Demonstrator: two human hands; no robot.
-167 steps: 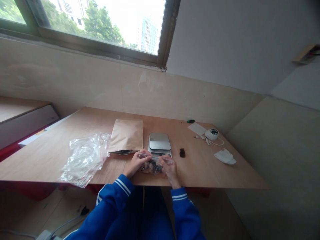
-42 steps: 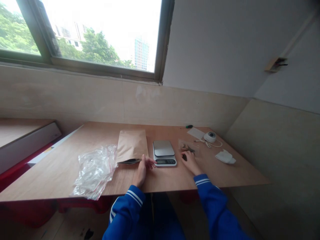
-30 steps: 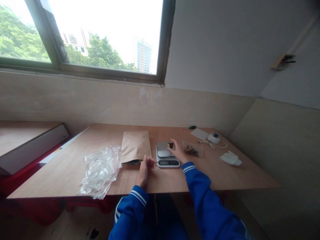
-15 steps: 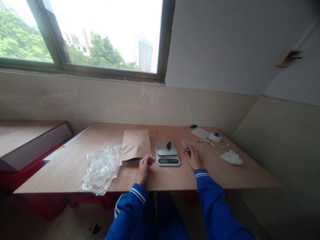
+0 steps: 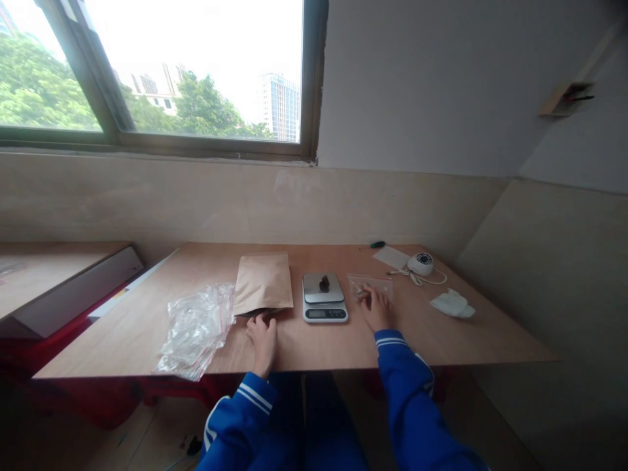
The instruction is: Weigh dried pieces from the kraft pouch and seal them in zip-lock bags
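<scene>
Left hand (image 5: 263, 337) at mouth of kraft pouch (image 5: 263, 282); grip partly hidden, cannot tell. Right hand (image 5: 377, 309) over clear zip bag (image 5: 369, 282) on tabletop (image 5: 314, 350); grip unclear too. Dark lump (image 5: 324, 284) atop digital scale (image 5: 324, 299): could tumble off if bumped by either wrist.

Left hand (image 5: 263, 335) shifted from beside digital scale (image 5: 326, 314) to mouth of kraft pouch (image 5: 263, 280); 1 dark lump (image 5: 324, 284) moved onto scale.

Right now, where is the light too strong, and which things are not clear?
Head view: the sky in the window is washed out white; head view: the plastic bags shine with glare; head view: the scale's screen is too small to read.
</scene>
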